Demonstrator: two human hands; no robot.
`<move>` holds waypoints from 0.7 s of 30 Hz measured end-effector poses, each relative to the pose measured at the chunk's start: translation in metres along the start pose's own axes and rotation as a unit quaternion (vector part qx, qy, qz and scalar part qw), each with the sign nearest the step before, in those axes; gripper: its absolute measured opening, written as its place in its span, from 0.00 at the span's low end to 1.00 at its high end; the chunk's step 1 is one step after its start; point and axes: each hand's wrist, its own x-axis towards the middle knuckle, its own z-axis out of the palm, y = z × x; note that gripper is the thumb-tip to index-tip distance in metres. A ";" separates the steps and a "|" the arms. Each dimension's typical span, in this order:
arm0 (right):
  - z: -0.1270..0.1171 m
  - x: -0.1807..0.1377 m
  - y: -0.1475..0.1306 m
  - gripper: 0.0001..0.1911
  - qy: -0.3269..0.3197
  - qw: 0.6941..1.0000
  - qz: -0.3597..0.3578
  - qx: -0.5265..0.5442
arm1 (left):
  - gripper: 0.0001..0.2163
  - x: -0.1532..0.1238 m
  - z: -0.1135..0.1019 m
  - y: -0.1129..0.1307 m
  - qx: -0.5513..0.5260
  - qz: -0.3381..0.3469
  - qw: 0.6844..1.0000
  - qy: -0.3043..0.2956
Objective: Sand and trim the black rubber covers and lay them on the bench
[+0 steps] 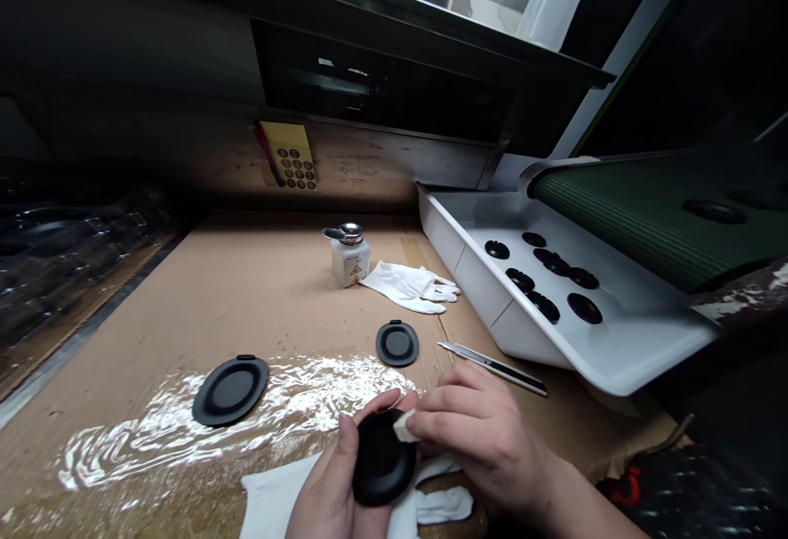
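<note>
View: head camera, looking down on a cardboard sheet laid over the counter.

Left hand: near edge of the sheet, palm turned up, thumb along the rim of a black oval cover; clamped on it, apparently to steady it for the other hand.

Right hand: fingers pinched on a white cloth pad, which is pressed to the cover's upper rim. The hands are together, meeting at the cover.

Loose covers: two black oval covers, one toward the left edge, one just beyond the hands; both lie flat, seemingly kept within reach.

Under the hands: white cotton gloves, bunched at the near edge.

Beside the hands: utility knife, lying toward the right edge.

Mid-sheet: metal-topped dispensing bottle with a yellow hazard label, beside a white glove.

Right edge: white tray holding black parts, set below a green ribbed conveyor belt, probably to catch what comes off it.
</note>
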 end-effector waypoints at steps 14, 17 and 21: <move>0.010 -0.035 0.008 0.10 0.010 0.984 0.116 -0.137 | 0.18 -0.007 0.001 0.003 -0.023 -0.003 1.000 -0.012; 0.003 -0.031 0.029 0.09 0.018 0.966 0.176 -0.190 | 0.15 -0.004 -0.002 0.002 -0.006 0.012 1.000 -0.016; 0.005 -0.027 0.062 0.05 0.015 0.942 0.243 -0.230 | 0.16 -0.003 -0.004 -0.002 0.067 0.077 0.995 -0.024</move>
